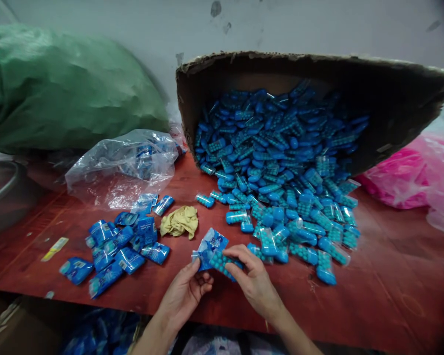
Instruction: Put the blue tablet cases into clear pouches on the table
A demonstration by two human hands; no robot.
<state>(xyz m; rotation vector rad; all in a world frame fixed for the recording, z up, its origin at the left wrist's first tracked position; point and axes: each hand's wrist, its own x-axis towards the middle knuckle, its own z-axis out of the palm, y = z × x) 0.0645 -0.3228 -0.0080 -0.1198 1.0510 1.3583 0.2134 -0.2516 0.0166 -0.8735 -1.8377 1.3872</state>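
Note:
My left hand pinches the lower edge of a small blue printed pouch above the front of the red table. My right hand holds a teal studded capsule-shaped piece against the pouch's mouth. Both hands meet near the table's front edge. A heap of the same blue and teal pieces spills from a tipped cardboard box just beyond my right hand. To the left of my left hand lie several filled blue pouches.
A crumpled yellow cloth lies behind the pouches. A clear plastic bag sits further back, under a large green sack. Pink plastic bags lie at the right. A metal rim shows at far left.

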